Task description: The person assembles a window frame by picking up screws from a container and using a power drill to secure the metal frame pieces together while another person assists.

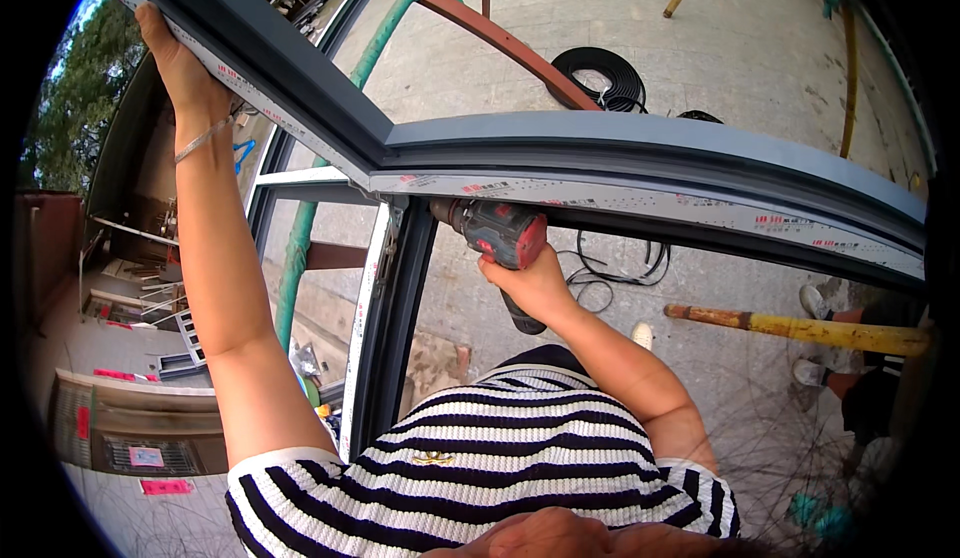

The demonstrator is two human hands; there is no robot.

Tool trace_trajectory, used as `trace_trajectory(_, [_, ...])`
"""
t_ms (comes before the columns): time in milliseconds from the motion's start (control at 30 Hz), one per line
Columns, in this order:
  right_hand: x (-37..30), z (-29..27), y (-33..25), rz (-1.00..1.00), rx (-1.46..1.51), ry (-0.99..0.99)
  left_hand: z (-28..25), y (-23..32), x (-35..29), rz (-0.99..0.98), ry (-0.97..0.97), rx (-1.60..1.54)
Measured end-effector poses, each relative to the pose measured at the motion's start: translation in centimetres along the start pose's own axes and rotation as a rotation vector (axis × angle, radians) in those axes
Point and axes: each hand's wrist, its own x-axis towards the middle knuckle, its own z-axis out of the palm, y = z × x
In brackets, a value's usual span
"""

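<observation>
A dark grey metal window sash [600, 143], with printed protective film along its edges, juts across the view above my chest. My left arm reaches up to the far left, where my left hand [182, 70] grips the sash's outer edge; most of its fingers are hidden behind the profile. Below the sash's near corner, my right hand [535, 283] is closed round the handle of a black and red cordless drill [505, 233]. The drill's nose points left, close to the hinge side of the fixed window frame [393, 318]. What its tip touches cannot be made out.
A coil of black hose [605, 76] lies on the concrete beyond the sash. Wooden trestles wrapped in green [385, 43] stand at left. A yellow pole [790, 328] lies at right, near another person's shoes [812, 373]. Loose black cable [650, 258] is below the sash.
</observation>
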Motion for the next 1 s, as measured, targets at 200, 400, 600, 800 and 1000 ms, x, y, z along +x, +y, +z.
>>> trace_trajectory(200, [-0.3,0.2,-0.2,0.049,0.025,-0.009,-1.3,-0.2,0.5,0.018,-0.02,0.028])
trace_trajectory(400, [-1.6,-1.0,-0.9,0.009,0.074,-0.029,-0.4,0.8,-0.1,0.002,0.016,0.029])
trace_trajectory(600, [-3.5,-2.3,-0.1,0.002,0.096,-0.019,0.1,0.7,-0.2,-0.008,0.053,0.032])
trace_trajectory(800, [-5.3,-3.5,1.5,0.015,-0.022,-0.013,-1.4,1.5,0.4,-0.176,0.219,-0.133])
trace_trajectory(1000, [-6.4,-4.9,2.3,-0.036,-0.003,0.002,-0.5,2.1,1.4,-0.076,0.159,0.042])
